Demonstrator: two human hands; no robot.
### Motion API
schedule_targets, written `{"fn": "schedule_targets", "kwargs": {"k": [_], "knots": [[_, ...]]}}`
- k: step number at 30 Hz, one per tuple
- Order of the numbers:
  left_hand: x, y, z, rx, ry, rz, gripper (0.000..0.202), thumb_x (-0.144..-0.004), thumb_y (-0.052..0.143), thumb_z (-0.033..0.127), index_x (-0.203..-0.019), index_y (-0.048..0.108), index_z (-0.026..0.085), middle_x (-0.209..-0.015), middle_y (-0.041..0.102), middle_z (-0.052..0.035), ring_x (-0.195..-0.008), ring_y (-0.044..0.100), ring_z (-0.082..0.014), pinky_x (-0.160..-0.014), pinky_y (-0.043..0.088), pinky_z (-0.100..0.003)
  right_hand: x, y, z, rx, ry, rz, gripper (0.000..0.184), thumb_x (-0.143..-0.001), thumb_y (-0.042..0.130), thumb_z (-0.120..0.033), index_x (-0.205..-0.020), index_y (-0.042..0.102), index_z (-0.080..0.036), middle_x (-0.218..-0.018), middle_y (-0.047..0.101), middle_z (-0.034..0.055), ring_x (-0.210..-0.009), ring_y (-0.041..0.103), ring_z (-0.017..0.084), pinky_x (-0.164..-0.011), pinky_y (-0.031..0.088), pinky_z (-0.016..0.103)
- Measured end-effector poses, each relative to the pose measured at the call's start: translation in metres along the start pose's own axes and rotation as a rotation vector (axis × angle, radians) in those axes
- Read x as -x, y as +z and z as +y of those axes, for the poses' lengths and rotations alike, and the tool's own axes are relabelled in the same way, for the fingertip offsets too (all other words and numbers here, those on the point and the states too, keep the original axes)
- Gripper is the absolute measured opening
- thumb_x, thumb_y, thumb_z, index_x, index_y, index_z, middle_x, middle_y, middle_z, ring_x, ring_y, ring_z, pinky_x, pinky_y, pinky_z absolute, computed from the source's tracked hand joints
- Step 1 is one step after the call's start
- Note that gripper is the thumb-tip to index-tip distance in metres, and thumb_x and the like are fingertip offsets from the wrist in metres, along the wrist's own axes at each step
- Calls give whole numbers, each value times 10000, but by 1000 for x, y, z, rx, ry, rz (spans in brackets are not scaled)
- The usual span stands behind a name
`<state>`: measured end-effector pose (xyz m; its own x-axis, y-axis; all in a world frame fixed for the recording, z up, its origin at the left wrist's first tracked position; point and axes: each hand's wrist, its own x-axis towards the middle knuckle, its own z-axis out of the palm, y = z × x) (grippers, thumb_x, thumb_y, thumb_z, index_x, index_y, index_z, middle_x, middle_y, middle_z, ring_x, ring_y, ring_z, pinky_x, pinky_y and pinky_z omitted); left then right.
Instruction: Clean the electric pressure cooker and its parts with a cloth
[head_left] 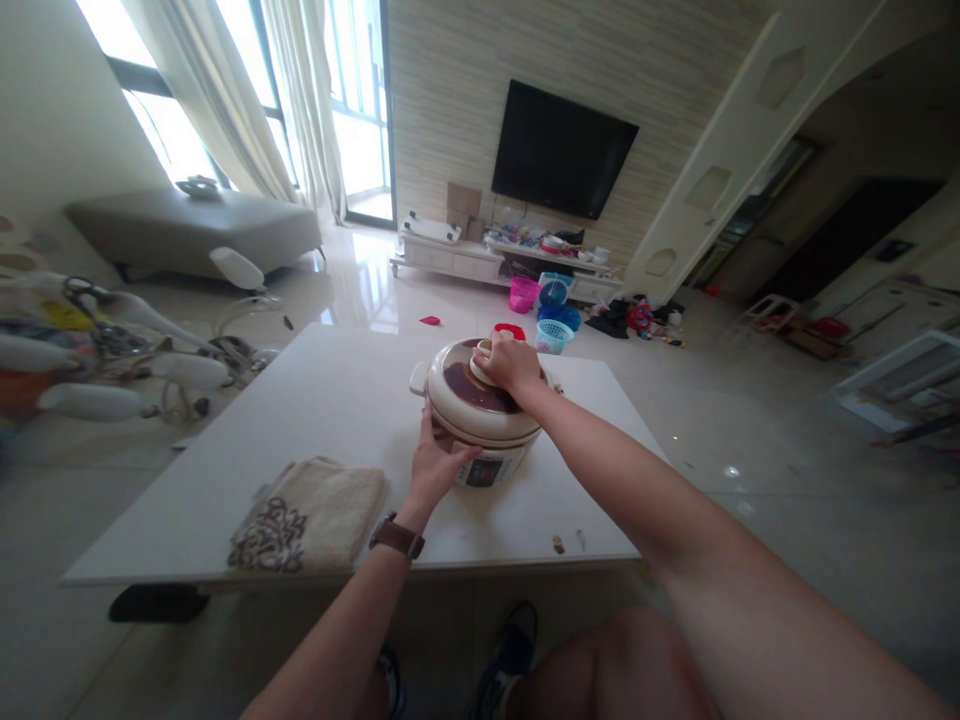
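Gripping the knob (478, 362) on the lid (459, 396) of the cream cooker (484, 467) with the right hand (511, 365), fingers curled tight around it. Pressing the left hand (435, 468) (the one with the brown watch (396, 537)) wide open against the cooker's near side. Doing all this near the right edge of the white table (337, 400), apart from the folded towel (315, 510) at the near edge

Cooker (480, 405) on table (315, 400): lid knob gripped by right hand (510, 365), body steadied w/ left hand (433, 470), towel (311, 515) alongside.
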<state>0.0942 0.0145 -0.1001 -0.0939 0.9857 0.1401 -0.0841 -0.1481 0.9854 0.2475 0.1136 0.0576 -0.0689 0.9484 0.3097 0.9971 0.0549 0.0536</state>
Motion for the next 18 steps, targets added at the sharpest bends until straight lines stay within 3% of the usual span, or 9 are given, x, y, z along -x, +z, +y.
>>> {"fn": "schedule_targets", "kwargs": {"k": [5,18], "knots": [[0,0,-1,-24,-17,1,1409,-591,1031,390,-1758,249,271,-1523,646,-164,-1334,695,-327,-1205,517,-503,-4,4,2,-19,31,-3,474,-1060,553,-532,-1277,715,-143,-1318,762,216,-1141,759,355,-942,560,398],[2,2,5,39,7,-12,1409,-598,1023,343,-1762,235,244,-1474,679,-169,-1368,679,-335,-1202,517,-491,-9,9,18,-51,-79,-14,416,-1031,605,-471,-1252,726,-139,-1309,761,201,-1146,733,338,-954,530,375]]}}
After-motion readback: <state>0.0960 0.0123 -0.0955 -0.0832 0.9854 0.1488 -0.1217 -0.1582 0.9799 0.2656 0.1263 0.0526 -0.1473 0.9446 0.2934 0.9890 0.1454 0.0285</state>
